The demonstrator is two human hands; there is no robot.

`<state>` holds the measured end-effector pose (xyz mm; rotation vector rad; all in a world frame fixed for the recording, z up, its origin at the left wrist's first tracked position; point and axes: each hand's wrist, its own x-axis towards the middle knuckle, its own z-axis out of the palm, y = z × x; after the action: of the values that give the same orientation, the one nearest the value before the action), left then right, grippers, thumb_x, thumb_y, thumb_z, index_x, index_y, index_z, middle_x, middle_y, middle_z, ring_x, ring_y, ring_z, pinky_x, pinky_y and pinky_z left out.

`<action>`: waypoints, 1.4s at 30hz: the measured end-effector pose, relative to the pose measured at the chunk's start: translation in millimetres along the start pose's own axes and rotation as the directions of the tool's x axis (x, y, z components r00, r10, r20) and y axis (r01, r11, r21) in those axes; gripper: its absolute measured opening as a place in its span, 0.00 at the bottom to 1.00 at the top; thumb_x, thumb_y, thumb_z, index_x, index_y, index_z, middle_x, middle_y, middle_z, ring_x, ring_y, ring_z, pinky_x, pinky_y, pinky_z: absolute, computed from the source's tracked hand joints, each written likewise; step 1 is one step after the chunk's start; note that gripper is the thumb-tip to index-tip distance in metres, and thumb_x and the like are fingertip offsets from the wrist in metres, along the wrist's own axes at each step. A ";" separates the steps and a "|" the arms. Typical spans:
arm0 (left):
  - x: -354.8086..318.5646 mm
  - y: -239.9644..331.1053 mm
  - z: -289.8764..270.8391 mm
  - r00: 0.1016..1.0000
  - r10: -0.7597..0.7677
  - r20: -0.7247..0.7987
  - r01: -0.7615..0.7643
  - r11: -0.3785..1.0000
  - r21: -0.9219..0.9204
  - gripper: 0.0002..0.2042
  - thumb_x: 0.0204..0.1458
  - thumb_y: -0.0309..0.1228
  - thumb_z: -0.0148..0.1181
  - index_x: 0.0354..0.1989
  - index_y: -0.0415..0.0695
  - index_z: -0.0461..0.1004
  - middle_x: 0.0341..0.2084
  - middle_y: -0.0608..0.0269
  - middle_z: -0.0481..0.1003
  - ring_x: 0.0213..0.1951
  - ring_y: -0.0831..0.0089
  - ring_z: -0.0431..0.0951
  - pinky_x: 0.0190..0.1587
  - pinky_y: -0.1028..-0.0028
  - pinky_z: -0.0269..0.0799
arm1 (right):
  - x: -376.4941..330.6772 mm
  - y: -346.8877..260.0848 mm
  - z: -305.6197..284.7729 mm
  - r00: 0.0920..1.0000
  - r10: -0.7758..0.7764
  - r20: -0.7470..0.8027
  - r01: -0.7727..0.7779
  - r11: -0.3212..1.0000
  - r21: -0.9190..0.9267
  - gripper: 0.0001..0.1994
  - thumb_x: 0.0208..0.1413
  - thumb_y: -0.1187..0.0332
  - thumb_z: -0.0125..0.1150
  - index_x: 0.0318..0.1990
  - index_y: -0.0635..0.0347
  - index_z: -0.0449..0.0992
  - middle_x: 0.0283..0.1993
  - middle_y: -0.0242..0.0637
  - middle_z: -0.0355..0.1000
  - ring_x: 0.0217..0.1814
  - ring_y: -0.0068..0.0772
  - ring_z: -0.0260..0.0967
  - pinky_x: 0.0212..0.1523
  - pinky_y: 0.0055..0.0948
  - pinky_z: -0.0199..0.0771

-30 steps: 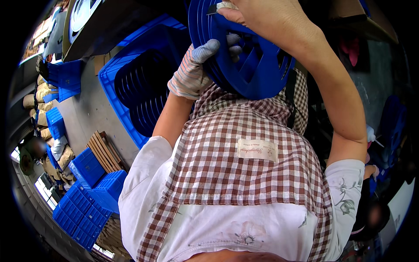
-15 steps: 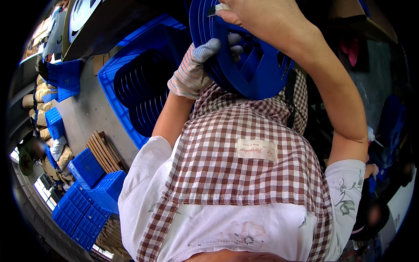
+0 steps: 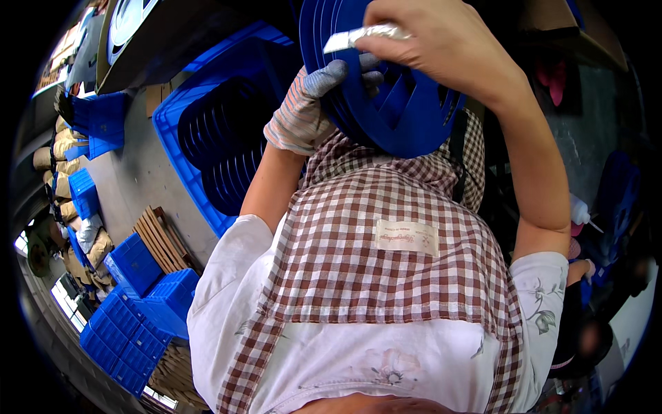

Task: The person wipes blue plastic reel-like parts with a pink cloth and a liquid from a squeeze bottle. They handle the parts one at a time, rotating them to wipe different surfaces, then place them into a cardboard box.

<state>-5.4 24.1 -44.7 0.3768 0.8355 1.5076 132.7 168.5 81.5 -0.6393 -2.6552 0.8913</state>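
Note:
My left hand (image 3: 301, 116), in a striped knit glove, grips a blue plastic reel (image 3: 410, 136) at the top centre; its thumb lies on the near face and its fingertips show through an opening. The reel looks like several round flanges set side by side, with cut-outs in its face. Bare, my right hand (image 3: 431, 43) is closed on a small flat blade (image 3: 342, 41) with a silvery wrapped handle. The blade lies across the reel's face, just above my left thumb; whether it touches the plastic I cannot tell.
To the left, a large blue crate (image 3: 164, 124) holds rows of dark round reels (image 3: 219, 127). Beyond it are stacked blue crates (image 3: 127, 338), wooden slats (image 3: 163, 238) and tan sacks (image 3: 63, 183). A cardboard box stands upper left. Another person is partly visible at the lower right.
My right hand has come down a little and turned, so more of the blade and its wrapped handle shows. My left hand and the reel stay in place.

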 end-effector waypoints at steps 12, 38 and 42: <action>0.4 2.6 -56.3 0.986 -0.029 -0.163 0.049 0.992 0.119 0.23 0.57 0.34 0.55 0.54 0.26 0.66 0.44 0.41 0.75 0.45 0.56 0.79 0.49 0.64 0.78 | -102.7 129.4 75.5 0.808 0.557 -0.193 -0.337 0.706 0.623 0.24 0.58 0.47 0.58 0.21 0.53 0.59 0.17 0.22 0.53 0.19 0.14 0.50 0.21 0.17 0.54; -6.7 9.7 -37.8 0.975 -0.025 -0.220 0.052 0.991 0.119 0.20 0.51 0.29 0.56 0.51 0.29 0.70 0.46 0.47 0.75 0.45 0.58 0.78 0.50 0.60 0.76 | -325.1 428.7 5.3 0.105 0.832 -0.545 -0.994 0.112 -0.019 0.19 0.58 0.56 0.53 0.52 0.55 0.69 0.51 0.53 0.71 0.57 0.58 0.67 0.53 0.50 0.68; -12.1 15.2 -41.0 0.953 0.001 -0.303 0.064 0.977 0.204 0.19 0.52 0.29 0.57 0.51 0.30 0.70 0.46 0.47 0.75 0.46 0.58 0.78 0.48 0.60 0.78 | -300.3 411.6 4.2 0.001 0.856 -0.516 -1.000 0.013 0.020 0.19 0.57 0.56 0.55 0.55 0.48 0.68 0.54 0.47 0.71 0.57 0.52 0.68 0.54 0.50 0.68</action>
<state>-42.7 2.4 -59.0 0.2896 1.2458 1.4708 523.8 314.1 -210.8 -2.6533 -1.5658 0.2827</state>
